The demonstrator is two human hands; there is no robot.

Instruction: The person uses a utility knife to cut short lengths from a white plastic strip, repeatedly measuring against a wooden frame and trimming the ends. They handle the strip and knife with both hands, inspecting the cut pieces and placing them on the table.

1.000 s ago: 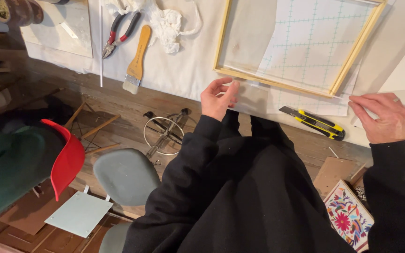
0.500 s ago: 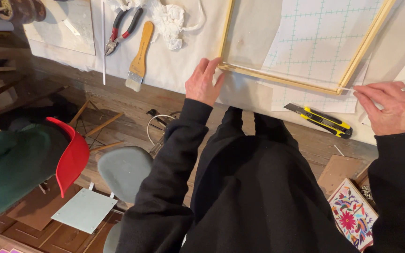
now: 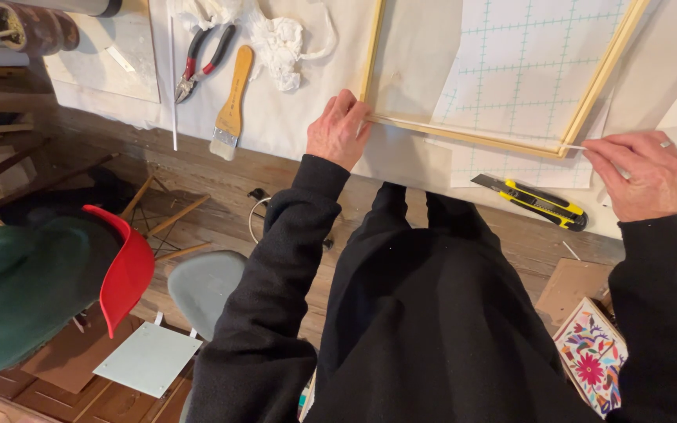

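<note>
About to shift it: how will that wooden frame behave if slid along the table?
The wooden frame looks thin-railed and open, so probably light and slightly flexible. It lies flat on the cloth-covered table, so it should slide rather than tip, perhaps dragging the gridded sheet.

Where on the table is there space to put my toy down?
Bare white covering shows between the paintbrush and the left hand, below the rag. The near edge is crowded: wooden frame, utility knife and right hand.
</note>
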